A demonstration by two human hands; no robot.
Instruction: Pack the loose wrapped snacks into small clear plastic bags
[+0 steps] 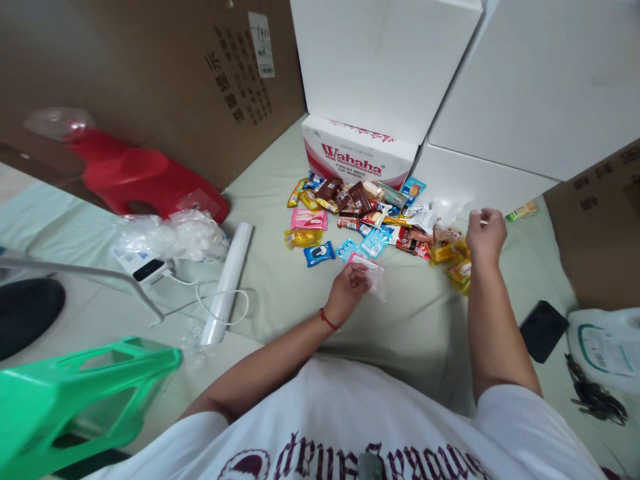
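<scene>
My left hand (349, 288), with a red cord at the wrist, is closed on a small clear plastic bag (377, 279) with a pink edge. Just beyond it lie blue-and-white packets (376, 241), a dark blue snack packet (319, 254) and a pink wafer packet (309, 219). To the right, my right hand (486, 233) is raised with its fingers curled together; whatever is between them is hidden. Yellow snack packets (457, 272) lie beside that hand. Brown packets (359, 198) top the mixed pile at the centre, and crumpled clear plastic (445, 211) sits at its right end.
A white Wahaha carton (357, 155) stands behind the pile, against white boxes (385, 60). On the left are a red jug (145, 170), a white roll (229, 280) and a green plastic stool (85, 393). A black phone (544, 331) and a white jug (607, 347) lie at right.
</scene>
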